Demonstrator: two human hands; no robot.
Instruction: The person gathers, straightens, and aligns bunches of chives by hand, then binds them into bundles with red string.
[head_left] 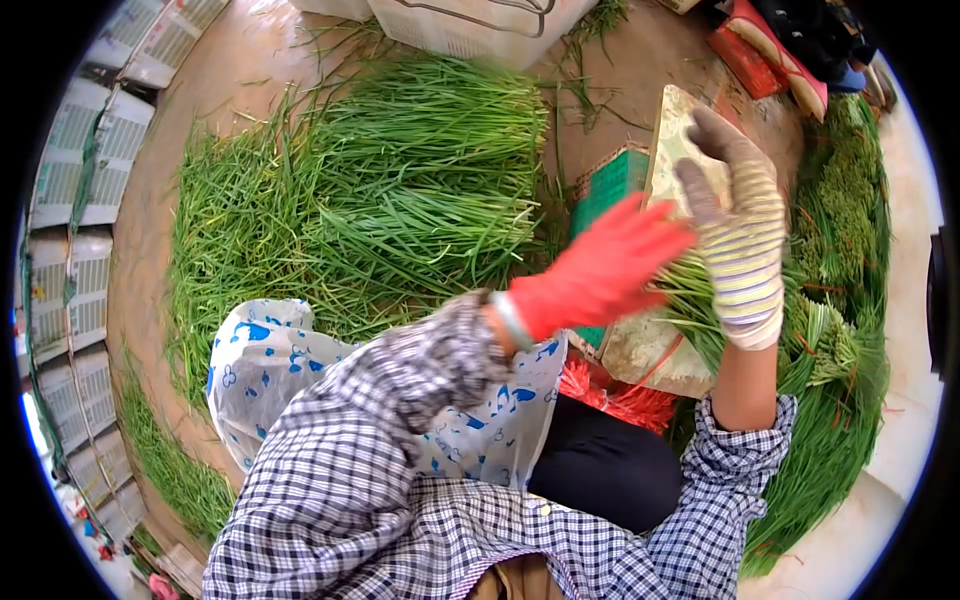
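Note:
My left hand (600,265), in a red rubber glove, is stretched over a worn board (668,140), its fingers apart and slightly blurred. My right hand (742,225), in a striped knit glove with dark fingertips, is raised on the board's right side, thumb and fingers spread. Below and between the hands, a small bunch of green chives (690,290) lies across the board, partly covered by the red glove. Neither hand visibly grips anything. Red tie strands (625,400) are heaped at the board's near end, in front of my knee.
A large pile of loose chives (430,160) covers the floor on the left. A green basket (605,195) supports the board's left side. Tied bunches (840,350) line the right wall. White crates (490,30) stand at the back, with more crates (85,150) along the left.

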